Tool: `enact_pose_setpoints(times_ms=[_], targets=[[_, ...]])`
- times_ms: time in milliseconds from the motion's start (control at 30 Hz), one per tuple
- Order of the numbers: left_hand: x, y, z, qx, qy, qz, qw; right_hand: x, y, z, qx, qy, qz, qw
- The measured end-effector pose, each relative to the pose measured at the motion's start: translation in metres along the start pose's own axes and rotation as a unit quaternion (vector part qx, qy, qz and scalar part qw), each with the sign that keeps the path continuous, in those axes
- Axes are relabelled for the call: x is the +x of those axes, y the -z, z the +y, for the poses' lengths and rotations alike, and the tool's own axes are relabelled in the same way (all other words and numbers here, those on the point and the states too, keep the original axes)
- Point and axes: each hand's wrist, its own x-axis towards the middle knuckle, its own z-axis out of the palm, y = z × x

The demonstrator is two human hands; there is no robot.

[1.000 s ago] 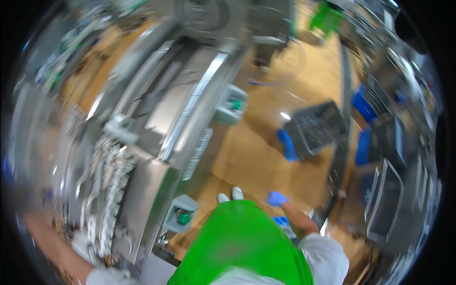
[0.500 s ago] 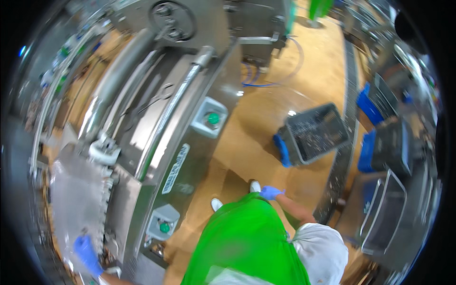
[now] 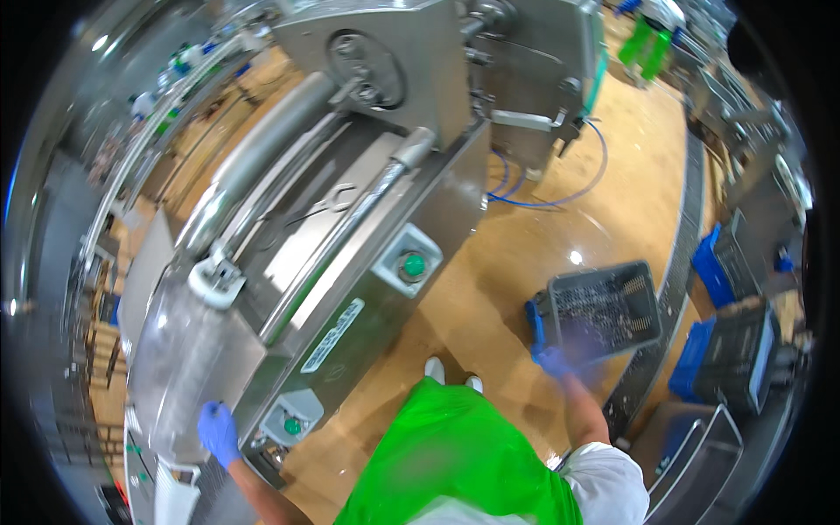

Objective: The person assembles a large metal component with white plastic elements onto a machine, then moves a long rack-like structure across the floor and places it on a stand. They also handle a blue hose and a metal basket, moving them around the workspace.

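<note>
My left hand (image 3: 217, 429), in a purple glove, is closed at the lower edge of a curved, see-through guard (image 3: 188, 359) on a steel machine (image 3: 376, 289). Its fingertips seem to grip that edge. The guard's near side meets a flat steel plate. My right hand (image 3: 555, 360), also gloved, is stretched out to the right, smeared by motion, in front of a grey crate (image 3: 652, 293). Whether its fingers hold anything does not show. Small bits lie in the crate, which has a blue part on its left side.
Green push buttons (image 3: 413, 264) sit along the machine's front. A blue hose (image 3: 560, 204) loops on the tan floor. Several blue and grey bins (image 3: 731, 359) and a drain channel (image 3: 669, 306) lie to the right. A person in green trousers (image 3: 646, 48) stands far off.
The see-through guard has swung toward the machine and now covers the toothed edge, my left hand moving right with it. My right hand has reached out rightward. The whole view has shifted.
</note>
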Motion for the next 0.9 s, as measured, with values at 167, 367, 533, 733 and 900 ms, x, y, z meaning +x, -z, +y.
enact_pose_setpoints(times_ms=[167,367,533,733,900], targets=[[0.039,-0.024,0.153,-0.254,-0.070,0.097,0.960,-0.069,-0.048,0.010,-0.079,-0.099,-0.182,0.975],[0.023,-0.113,0.384,-0.203,-0.510,-0.335,0.766,-0.109,-0.044,-0.008,0.054,-0.108,-0.146,0.982],[-0.049,-0.108,0.548,-0.122,-0.693,-0.448,0.552,-0.131,-0.007,0.024,0.445,-0.160,0.158,0.867],[-0.162,-0.137,0.743,-0.161,-0.745,-0.516,0.391,-0.211,-0.104,0.085,0.338,-0.417,0.278,0.797],[-0.171,-0.270,0.777,0.045,-0.776,-0.507,0.372,-0.219,-0.234,0.060,0.197,-0.448,-0.003,0.872]])
